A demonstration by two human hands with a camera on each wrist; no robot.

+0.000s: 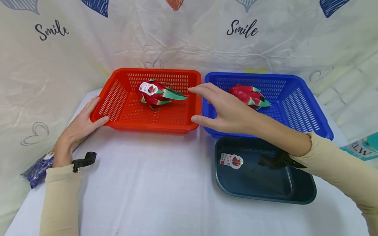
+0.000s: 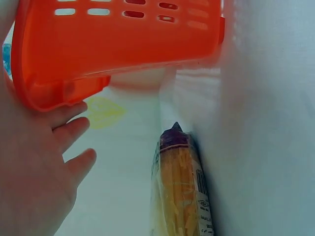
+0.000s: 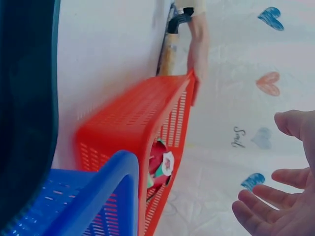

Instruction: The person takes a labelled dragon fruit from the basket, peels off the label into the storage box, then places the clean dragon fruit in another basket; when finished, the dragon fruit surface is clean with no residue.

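My left hand (image 1: 80, 125) rests against the left rim of the red basket (image 1: 141, 127), its thumb at the front corner. In the left wrist view, the fingers (image 2: 74, 132) of that hand lie loosely spread beside the rim. A dragon fruit (image 1: 157, 93) with a white label sits in the red basket. My right hand (image 1: 225, 106) hovers near the red basket's right rim, thumb and fingers apart, holding nothing. Behind it stands the blue basket (image 1: 298, 95), holding another dragon fruit (image 1: 248, 95), partly hidden by the hand. The right wrist view shows the right hand (image 3: 290, 187) apart from both baskets.
In front of the blue basket stands a dark tub (image 1: 254, 183) with a loose label (image 1: 231, 160) in it, under my right forearm. A purple-and-clear packet (image 1: 39, 170) lies by my left wrist, its yellow sticks showing in the left wrist view. A patterned cloth (image 1: 189, 42) hangs behind.
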